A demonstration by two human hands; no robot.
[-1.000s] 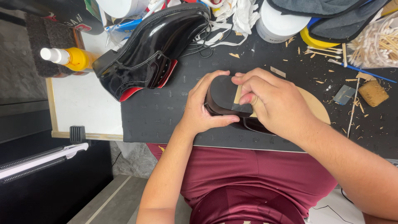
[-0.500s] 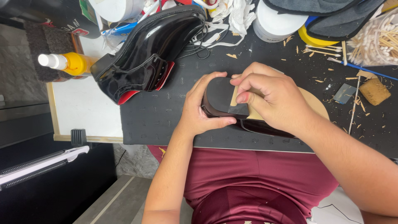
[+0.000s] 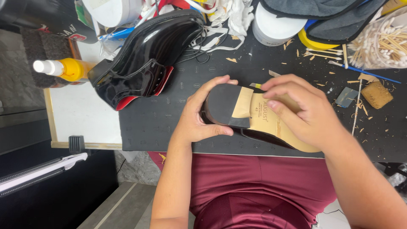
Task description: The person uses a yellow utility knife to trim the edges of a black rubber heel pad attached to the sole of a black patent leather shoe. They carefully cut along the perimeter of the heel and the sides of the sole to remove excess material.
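Shoe (image 3: 254, 121), sole up, near mat (image 3: 169, 127) edge: my left hand (image 3: 199, 114) cups its heel, my right hand (image 3: 305, 112) presses its sole; bare mat lies left.

tan sole (image 3: 271, 121) with black heel (image 3: 222, 104), glossy black shoe (image 3: 148, 55)

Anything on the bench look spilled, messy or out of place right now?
Yes: pale shavings and splinters lie scattered over the black mat right of the upturned shoe held by left hand and right hand. Nothing looks spilled wet.
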